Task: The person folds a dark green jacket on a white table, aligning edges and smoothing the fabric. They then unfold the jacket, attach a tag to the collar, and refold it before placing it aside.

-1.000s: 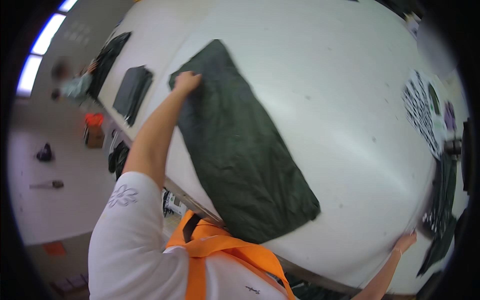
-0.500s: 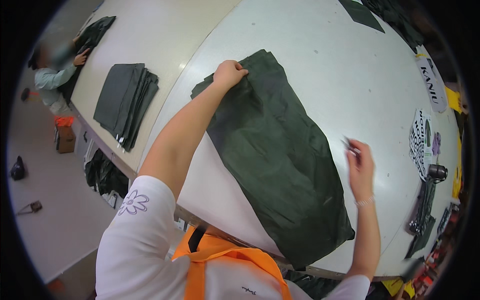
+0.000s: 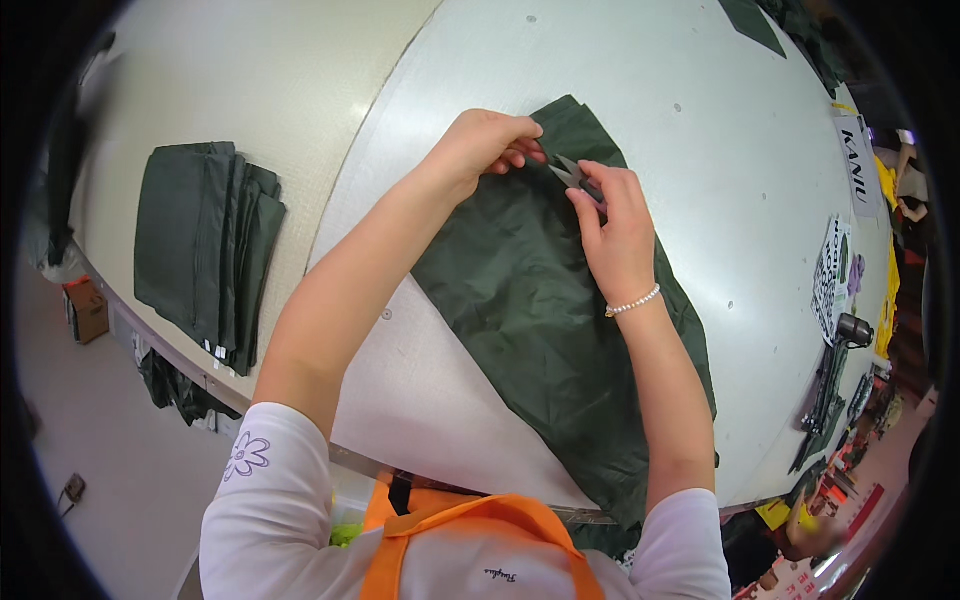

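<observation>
A dark green fabric piece [image 3: 540,310], looking like a garment, lies slantwise on the white table [image 3: 480,70], its lower end at the near edge. My left hand [image 3: 490,148] pinches part of the green fabric near its far end, fingers closed together. In my right hand [image 3: 618,220] is a pair of thread snips [image 3: 578,180], blades apart and pointing at the left fingertips. The blades are just short of the left hand, over the fabric. Whether a thread lies between them is too small to see.
A stack of folded dark green fabric [image 3: 195,245] rests on the cream table at the left. Toward the right edge are a black cylindrical object [image 3: 853,330], printed sheets [image 3: 832,275] and dark strips. Another dark green piece [image 3: 755,25] lies at the far right. Other people are partly visible at the right.
My right hand has brought the snips from the table's right side over the fabric to my left hand. The left hand has lifted and turned, still holding the fabric. The view has shifted slightly.
</observation>
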Action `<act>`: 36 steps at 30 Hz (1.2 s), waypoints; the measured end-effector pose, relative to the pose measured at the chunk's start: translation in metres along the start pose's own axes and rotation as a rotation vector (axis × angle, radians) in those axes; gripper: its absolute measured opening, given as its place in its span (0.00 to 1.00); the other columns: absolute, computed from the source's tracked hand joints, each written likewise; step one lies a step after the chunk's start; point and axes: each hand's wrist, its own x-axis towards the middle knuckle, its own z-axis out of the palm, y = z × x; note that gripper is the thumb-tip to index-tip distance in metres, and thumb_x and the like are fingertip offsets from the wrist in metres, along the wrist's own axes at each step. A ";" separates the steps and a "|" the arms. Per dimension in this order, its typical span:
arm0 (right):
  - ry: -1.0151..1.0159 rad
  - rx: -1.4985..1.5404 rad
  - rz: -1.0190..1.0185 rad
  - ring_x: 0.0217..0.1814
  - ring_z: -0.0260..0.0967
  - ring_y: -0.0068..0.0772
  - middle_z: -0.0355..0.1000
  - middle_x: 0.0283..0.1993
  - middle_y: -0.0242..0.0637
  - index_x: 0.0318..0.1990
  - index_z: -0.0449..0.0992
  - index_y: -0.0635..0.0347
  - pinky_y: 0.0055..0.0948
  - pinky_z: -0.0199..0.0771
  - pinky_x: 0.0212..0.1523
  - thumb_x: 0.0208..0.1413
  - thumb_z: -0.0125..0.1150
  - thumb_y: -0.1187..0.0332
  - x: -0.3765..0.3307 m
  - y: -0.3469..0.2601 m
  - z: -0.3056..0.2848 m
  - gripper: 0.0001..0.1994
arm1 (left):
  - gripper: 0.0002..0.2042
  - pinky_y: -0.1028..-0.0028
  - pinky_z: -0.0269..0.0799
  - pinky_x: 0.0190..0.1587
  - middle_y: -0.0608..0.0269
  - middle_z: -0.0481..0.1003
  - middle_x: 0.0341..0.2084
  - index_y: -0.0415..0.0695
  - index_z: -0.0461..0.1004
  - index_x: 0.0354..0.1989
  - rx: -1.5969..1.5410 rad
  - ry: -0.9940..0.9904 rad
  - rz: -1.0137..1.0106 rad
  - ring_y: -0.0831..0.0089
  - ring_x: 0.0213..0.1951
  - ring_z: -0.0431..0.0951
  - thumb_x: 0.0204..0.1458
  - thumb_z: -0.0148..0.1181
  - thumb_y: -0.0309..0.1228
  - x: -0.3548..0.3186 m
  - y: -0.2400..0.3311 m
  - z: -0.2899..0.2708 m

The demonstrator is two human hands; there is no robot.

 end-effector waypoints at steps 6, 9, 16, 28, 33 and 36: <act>0.043 -0.014 -0.026 0.35 0.69 0.38 0.68 0.36 0.39 0.42 0.72 0.61 0.30 0.70 0.33 0.50 0.61 0.72 0.005 -0.001 0.011 0.11 | 0.09 0.81 0.61 0.25 0.63 0.75 0.22 0.39 0.74 0.24 -0.022 -0.042 0.028 0.81 0.23 0.67 0.45 0.60 0.33 0.000 0.001 0.004; 0.023 0.042 0.022 0.34 0.69 0.37 0.68 0.37 0.39 0.42 0.72 0.62 0.29 0.72 0.31 0.51 0.61 0.72 0.008 -0.005 0.009 0.11 | 0.09 0.81 0.60 0.24 0.64 0.75 0.21 0.39 0.75 0.23 -0.028 -0.044 0.031 0.81 0.23 0.67 0.45 0.60 0.33 0.001 0.002 0.007; 0.031 0.037 0.058 0.34 0.70 0.37 0.68 0.37 0.38 0.41 0.72 0.61 0.29 0.71 0.29 0.51 0.60 0.72 0.008 -0.007 0.000 0.10 | 0.09 0.81 0.59 0.24 0.65 0.74 0.18 0.39 0.77 0.20 0.070 0.007 0.098 0.82 0.21 0.66 0.45 0.60 0.32 -0.004 0.010 0.017; 0.064 -0.213 -0.138 0.33 0.68 0.35 0.69 0.34 0.34 0.40 0.74 0.57 0.30 0.67 0.33 0.48 0.62 0.70 0.018 -0.004 -0.019 0.11 | 0.10 0.80 0.59 0.24 0.64 0.74 0.17 0.38 0.76 0.18 0.209 0.054 0.169 0.82 0.20 0.64 0.43 0.59 0.32 -0.003 0.021 0.025; 0.114 -0.318 -0.282 0.33 0.67 0.33 0.69 0.33 0.32 0.39 0.75 0.56 0.29 0.66 0.31 0.46 0.63 0.71 0.027 -0.003 -0.022 0.11 | 0.10 0.80 0.59 0.24 0.64 0.74 0.17 0.38 0.75 0.18 0.207 0.039 0.186 0.82 0.20 0.64 0.43 0.58 0.33 -0.004 0.025 0.028; 0.139 -0.334 -0.314 0.32 0.67 0.32 0.69 0.33 0.31 0.38 0.75 0.55 0.29 0.65 0.30 0.46 0.64 0.70 0.028 0.000 -0.020 0.10 | 0.10 0.80 0.59 0.23 0.64 0.74 0.17 0.39 0.75 0.17 0.212 0.042 0.189 0.81 0.20 0.64 0.43 0.58 0.32 -0.002 0.025 0.029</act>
